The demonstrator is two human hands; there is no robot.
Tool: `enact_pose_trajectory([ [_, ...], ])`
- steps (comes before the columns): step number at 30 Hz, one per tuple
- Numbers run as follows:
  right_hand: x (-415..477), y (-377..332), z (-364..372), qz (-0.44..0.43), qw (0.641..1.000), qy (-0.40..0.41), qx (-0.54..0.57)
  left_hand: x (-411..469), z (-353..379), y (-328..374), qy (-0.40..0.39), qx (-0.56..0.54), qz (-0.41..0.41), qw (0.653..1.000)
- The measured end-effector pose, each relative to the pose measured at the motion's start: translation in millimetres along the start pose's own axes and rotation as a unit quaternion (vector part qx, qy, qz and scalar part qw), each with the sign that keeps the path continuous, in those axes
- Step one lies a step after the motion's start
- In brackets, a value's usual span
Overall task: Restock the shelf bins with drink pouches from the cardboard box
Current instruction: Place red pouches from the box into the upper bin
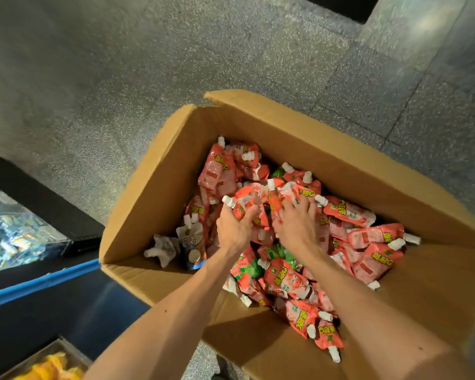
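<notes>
An open cardboard box [285, 127] stands on a speckled grey floor [121, 78], its flaps folded out. It is heaped with red drink pouches [368, 237] with white screw caps. A few green pouches [281, 255] show among them, and some white pouches [188, 241] lie in the box's near left corner.

Both bare arms reach down into the middle of the heap. The left hand [235, 229] has its fingers [248, 215] curled round a red pouch [242, 207] whose white cap sticks out to the far left. Just beside it, the right hand [295, 227] lies palm-down on the pile with its fingers [303, 205] spread and their tips sunk among the pouches. I cannot tell whether they have closed on one.

At the left edge are a clear bin [11, 231] of blue and white packs, a blue shelf edge [39, 283] and, nearer, a bin [74, 355] of yellow packs.
</notes>
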State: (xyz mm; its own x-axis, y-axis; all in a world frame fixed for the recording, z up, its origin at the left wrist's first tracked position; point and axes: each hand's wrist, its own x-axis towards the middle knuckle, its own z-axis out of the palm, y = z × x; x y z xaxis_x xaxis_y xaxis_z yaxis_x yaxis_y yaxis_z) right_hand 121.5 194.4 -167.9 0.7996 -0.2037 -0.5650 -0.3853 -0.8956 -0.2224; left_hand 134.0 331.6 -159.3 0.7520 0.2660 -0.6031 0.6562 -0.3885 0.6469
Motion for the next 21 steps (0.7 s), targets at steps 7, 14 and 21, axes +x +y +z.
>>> enact_pose_trajectory([
  [7, -24.7, 18.8, -16.6, 0.125, 0.908, -0.108, 0.384, -42.3, -52.4, -1.9, -0.052, -0.1, -0.003, 0.994],
  [14, -118.6, -55.9, -70.3, 0.018, 0.806, -0.2, 0.556, -113.5, -150.5, -1.2, -0.129, -0.181, 0.078, 0.972],
  [21, -278.9, -194.1, -98.8, -0.256, 0.758, -0.311, 0.512, -236.9, -301.9, -27.8, -0.003, -0.189, 0.208, 0.96],
])
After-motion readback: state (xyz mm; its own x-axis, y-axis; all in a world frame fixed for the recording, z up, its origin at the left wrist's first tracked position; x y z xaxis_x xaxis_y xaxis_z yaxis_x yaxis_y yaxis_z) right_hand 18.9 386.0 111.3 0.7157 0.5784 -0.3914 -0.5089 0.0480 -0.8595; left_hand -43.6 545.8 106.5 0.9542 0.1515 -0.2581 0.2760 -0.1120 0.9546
